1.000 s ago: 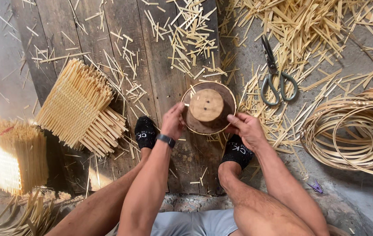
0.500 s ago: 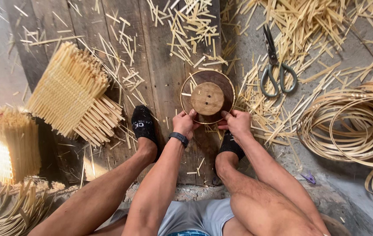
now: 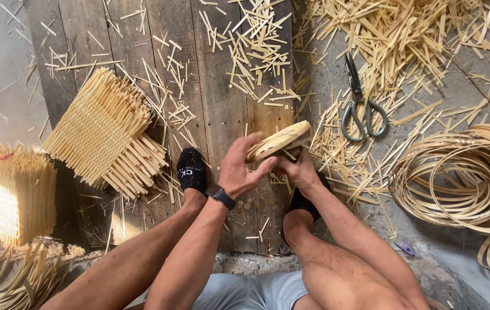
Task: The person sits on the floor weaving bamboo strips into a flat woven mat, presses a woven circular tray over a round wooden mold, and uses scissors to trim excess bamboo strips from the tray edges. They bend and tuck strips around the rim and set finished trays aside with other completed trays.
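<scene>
A round woven bamboo disc with a wooden core is lifted off the planks and tilted on edge. My left hand, with a dark watch at the wrist, grips its near left rim. My right hand holds it from below on the right. Both hands are above my black-socked feet, which rest on the dark wooden boards.
Grey scissors lie to the right among scattered bamboo offcuts. Coils of bamboo strip sit at far right. A woven bamboo mat piece lies left, and a tied bundle of sticks at far left.
The disc lay flat on the boards between my hands before. Now both hands have picked it up and tipped it toward me.
</scene>
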Demonstrator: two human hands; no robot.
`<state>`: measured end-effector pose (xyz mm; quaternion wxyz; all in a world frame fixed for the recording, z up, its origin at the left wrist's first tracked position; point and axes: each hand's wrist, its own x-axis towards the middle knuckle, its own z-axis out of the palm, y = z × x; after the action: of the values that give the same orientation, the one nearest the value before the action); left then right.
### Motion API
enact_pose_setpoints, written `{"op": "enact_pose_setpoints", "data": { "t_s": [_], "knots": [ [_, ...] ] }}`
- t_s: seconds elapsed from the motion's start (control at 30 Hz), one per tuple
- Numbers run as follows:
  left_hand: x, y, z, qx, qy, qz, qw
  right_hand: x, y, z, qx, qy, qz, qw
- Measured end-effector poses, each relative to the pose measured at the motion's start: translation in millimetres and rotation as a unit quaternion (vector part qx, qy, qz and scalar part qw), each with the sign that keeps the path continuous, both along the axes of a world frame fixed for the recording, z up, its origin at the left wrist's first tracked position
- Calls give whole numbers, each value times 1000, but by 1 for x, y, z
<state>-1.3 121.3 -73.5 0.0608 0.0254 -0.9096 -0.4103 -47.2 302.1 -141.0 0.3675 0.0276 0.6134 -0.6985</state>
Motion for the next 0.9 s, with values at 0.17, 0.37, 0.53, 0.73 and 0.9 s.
{"op": "enact_pose_setpoints", "data": {
  "t_s": [0.17, 0.37, 0.53, 0.73, 0.9],
  "knots": [
    [-34, 10, -2, 28, -60, 28, 997, -9, -22, 2, 59, -41, -71, 995],
    [-44, -31, -45, 121, -66, 109, 985, -30, -23, 22, -14, 19, 7, 1000],
    [-35, -93, -95, 127, -228, 274, 926, -24, 18, 33, -156, -21, 48, 986],
    [20, -124, -119, -23, -361, 0, 932, -14, 61, 13, -227, -7, -3, 974],
    [-40, -149, -114, 117, -422, 201, 876, -10, 88, -7, -186, -49, -71, 979]
  ]
}}
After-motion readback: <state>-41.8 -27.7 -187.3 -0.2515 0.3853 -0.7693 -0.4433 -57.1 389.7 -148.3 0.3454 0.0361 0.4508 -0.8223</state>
